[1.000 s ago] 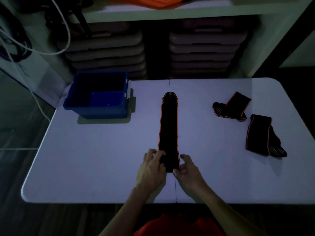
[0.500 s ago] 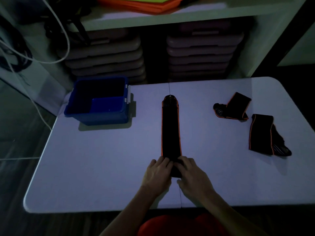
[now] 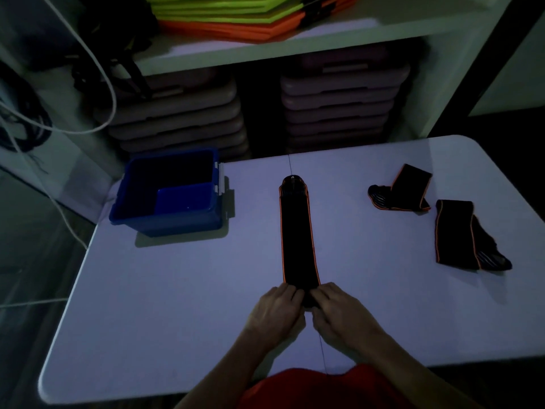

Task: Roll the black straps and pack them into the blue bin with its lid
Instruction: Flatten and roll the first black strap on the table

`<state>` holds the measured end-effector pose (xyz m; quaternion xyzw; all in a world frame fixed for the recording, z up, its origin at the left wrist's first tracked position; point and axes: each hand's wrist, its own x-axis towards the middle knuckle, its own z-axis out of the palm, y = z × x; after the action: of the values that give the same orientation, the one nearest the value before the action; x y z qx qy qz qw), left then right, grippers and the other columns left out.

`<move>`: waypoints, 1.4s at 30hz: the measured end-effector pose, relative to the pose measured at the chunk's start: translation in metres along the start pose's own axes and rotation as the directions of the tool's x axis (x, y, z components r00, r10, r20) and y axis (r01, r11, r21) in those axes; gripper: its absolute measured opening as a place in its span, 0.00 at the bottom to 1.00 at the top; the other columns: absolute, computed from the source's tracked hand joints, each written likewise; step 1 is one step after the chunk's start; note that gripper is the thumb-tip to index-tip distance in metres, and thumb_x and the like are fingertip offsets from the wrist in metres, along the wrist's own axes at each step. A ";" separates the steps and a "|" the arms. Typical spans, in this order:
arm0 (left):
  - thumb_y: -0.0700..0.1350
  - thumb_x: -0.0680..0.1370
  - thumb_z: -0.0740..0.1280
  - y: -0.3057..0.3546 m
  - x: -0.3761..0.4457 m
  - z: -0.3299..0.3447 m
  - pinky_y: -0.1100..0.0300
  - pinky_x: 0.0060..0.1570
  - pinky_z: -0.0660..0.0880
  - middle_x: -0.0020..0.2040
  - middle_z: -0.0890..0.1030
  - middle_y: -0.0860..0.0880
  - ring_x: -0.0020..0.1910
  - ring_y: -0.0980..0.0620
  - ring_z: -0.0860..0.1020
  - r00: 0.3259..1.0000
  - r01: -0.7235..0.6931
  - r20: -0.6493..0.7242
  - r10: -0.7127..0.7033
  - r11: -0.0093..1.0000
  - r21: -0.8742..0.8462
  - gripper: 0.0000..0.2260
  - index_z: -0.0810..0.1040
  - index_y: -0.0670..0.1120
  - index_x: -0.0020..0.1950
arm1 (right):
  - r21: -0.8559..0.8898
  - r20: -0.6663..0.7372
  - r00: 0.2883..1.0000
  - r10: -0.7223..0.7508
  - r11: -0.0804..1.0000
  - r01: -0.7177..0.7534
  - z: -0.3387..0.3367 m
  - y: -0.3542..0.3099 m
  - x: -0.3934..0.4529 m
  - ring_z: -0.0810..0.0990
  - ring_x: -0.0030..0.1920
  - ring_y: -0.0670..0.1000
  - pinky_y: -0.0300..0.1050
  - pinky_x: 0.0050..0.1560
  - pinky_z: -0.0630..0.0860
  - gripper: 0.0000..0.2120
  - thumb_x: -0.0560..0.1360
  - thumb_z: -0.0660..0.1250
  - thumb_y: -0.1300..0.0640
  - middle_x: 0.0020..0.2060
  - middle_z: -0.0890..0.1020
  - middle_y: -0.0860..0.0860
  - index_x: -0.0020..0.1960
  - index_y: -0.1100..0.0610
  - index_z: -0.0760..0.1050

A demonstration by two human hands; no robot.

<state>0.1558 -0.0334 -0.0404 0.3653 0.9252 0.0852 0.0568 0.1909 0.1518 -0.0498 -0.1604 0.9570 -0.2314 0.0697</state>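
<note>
Head view: strap (image 3: pixel 298 234) runs straight away from me, near end under both hands.
Left hand (image 3: pixel 277 309) and right hand (image 3: pixel 339 311) pinch that end together; rolling goes forward along its length.

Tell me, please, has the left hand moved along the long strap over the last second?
Yes. The left hand shifted from the long strap's left edge inward onto its near end, meeting the right hand.

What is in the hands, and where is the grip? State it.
Both the left hand and the right hand grip the near end of the middle strap, which lies flat on the table.
</note>
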 end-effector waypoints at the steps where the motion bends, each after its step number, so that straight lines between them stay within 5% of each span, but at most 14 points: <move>1: 0.45 0.70 0.59 -0.001 0.002 -0.002 0.60 0.30 0.74 0.37 0.79 0.50 0.35 0.51 0.79 1.000 0.024 0.010 -0.024 0.999 -0.023 0.10 0.79 0.46 0.43 | 0.034 -0.007 1.000 0.025 0.999 -0.025 -0.002 0.001 0.001 0.75 0.54 0.47 0.42 0.52 0.76 0.15 0.78 0.56 0.53 0.55 0.79 0.48 0.62 0.52 0.74; 4: 0.47 0.73 0.55 -0.001 0.010 -0.008 0.58 0.32 0.75 0.41 0.79 0.48 0.41 0.49 0.79 0.994 0.105 0.039 -0.101 0.988 -0.110 0.14 0.79 0.45 0.45 | 0.124 -0.001 0.997 0.077 0.989 -0.076 -0.012 0.000 0.010 0.74 0.51 0.45 0.41 0.51 0.75 0.12 0.80 0.55 0.53 0.52 0.79 0.46 0.59 0.50 0.75; 6: 0.47 0.76 0.52 -0.003 0.016 -0.013 0.53 0.42 0.76 0.49 0.78 0.44 0.51 0.47 0.77 0.985 0.165 0.075 -0.154 0.971 -0.172 0.17 0.78 0.42 0.52 | 0.136 0.019 0.997 0.077 0.988 -0.079 -0.017 0.000 0.019 0.74 0.48 0.45 0.41 0.49 0.73 0.11 0.80 0.55 0.54 0.52 0.77 0.46 0.57 0.52 0.75; 10: 0.45 0.78 0.56 -0.009 0.020 -0.014 0.49 0.53 0.74 0.57 0.75 0.42 0.56 0.44 0.74 0.975 0.212 0.127 -0.185 0.945 -0.250 0.14 0.75 0.40 0.59 | 0.069 0.077 0.997 0.022 0.997 -0.027 -0.018 0.005 0.034 0.74 0.46 0.48 0.42 0.43 0.71 0.09 0.79 0.57 0.60 0.54 0.75 0.50 0.55 0.58 0.74; 14: 0.49 0.75 0.62 -0.017 0.016 -0.004 0.49 0.55 0.76 0.65 0.71 0.45 0.59 0.46 0.75 0.966 0.256 0.140 -0.218 0.887 -0.384 0.25 0.69 0.43 0.70 | 0.017 0.162 0.987 0.017 1.000 -0.020 -0.023 0.007 0.043 0.75 0.49 0.51 0.45 0.44 0.72 0.09 0.79 0.57 0.61 0.53 0.77 0.54 0.55 0.59 0.74; 18: 0.43 0.73 0.58 -0.016 0.017 0.003 0.50 0.64 0.73 0.76 0.62 0.42 0.70 0.45 0.69 0.981 0.195 0.099 -0.169 0.897 -0.397 0.25 0.69 0.42 0.71 | -0.024 0.127 0.989 -0.079 0.996 0.083 -0.024 0.008 0.044 0.73 0.59 0.53 0.47 0.55 0.75 0.12 0.76 0.61 0.61 0.58 0.76 0.53 0.59 0.58 0.74; 21: 0.40 0.74 0.62 -0.015 0.021 -0.005 0.49 0.59 0.75 0.78 0.61 0.45 0.68 0.44 0.69 0.975 0.213 0.137 -0.175 0.916 -0.340 0.25 0.68 0.43 0.72 | -0.007 0.132 0.989 -0.073 0.997 0.074 -0.015 0.010 0.031 0.60 0.76 0.52 0.48 0.74 0.63 0.26 0.78 0.60 0.58 0.76 0.62 0.51 0.76 0.58 0.62; 23: 0.42 0.75 0.63 -0.019 0.021 -0.010 0.49 0.56 0.75 0.79 0.58 0.48 0.67 0.46 0.68 0.974 0.187 0.175 -0.143 0.946 -0.263 0.27 0.65 0.45 0.74 | -0.018 0.166 0.985 -0.049 0.998 0.053 -0.012 0.008 0.026 0.56 0.78 0.53 0.49 0.77 0.59 0.27 0.80 0.56 0.57 0.79 0.57 0.53 0.78 0.57 0.56; 27: 0.45 0.75 0.64 -0.026 0.020 -0.013 0.48 0.54 0.77 0.78 0.59 0.49 0.65 0.46 0.69 0.973 0.168 0.195 -0.122 0.955 -0.243 0.25 0.68 0.46 0.72 | -0.019 0.174 0.984 0.023 1.000 -0.020 -0.011 0.002 0.033 0.67 0.70 0.58 0.51 0.73 0.65 0.26 0.79 0.57 0.61 0.73 0.67 0.57 0.76 0.58 0.57; 34: 0.51 0.76 0.64 -0.031 0.030 -0.023 0.50 0.53 0.74 0.61 0.76 0.46 0.58 0.46 0.74 0.955 0.268 0.217 -0.202 0.899 -0.346 0.19 0.70 0.45 0.64 | -0.016 0.308 0.943 0.123 0.992 -0.124 -0.010 0.022 0.048 0.70 0.69 0.59 0.54 0.78 0.54 0.28 0.76 0.58 0.62 0.65 0.75 0.56 0.75 0.58 0.59; 38: 0.50 0.77 0.64 -0.037 0.036 -0.024 0.50 0.53 0.75 0.59 0.77 0.45 0.56 0.45 0.77 0.956 0.267 0.226 -0.187 0.872 -0.411 0.16 0.72 0.45 0.62 | -0.045 0.300 0.952 0.065 0.998 -0.054 -0.021 0.021 0.064 0.75 0.57 0.52 0.51 0.76 0.56 0.13 0.73 0.61 0.64 0.54 0.75 0.51 0.56 0.57 0.74; 42: 0.46 0.78 0.65 -0.036 0.037 -0.024 0.50 0.48 0.75 0.57 0.76 0.46 0.52 0.45 0.78 0.969 0.235 0.173 -0.179 0.885 -0.402 0.14 0.70 0.46 0.62 | -0.077 0.283 0.957 0.065 0.996 -0.045 -0.016 0.017 0.071 0.75 0.55 0.53 0.52 0.73 0.61 0.08 0.73 0.62 0.64 0.52 0.76 0.52 0.50 0.56 0.75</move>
<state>0.1012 -0.0363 -0.0259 0.2483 0.9132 0.2514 0.2032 0.1162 0.1493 -0.0477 -0.1675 0.9486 -0.1704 0.2076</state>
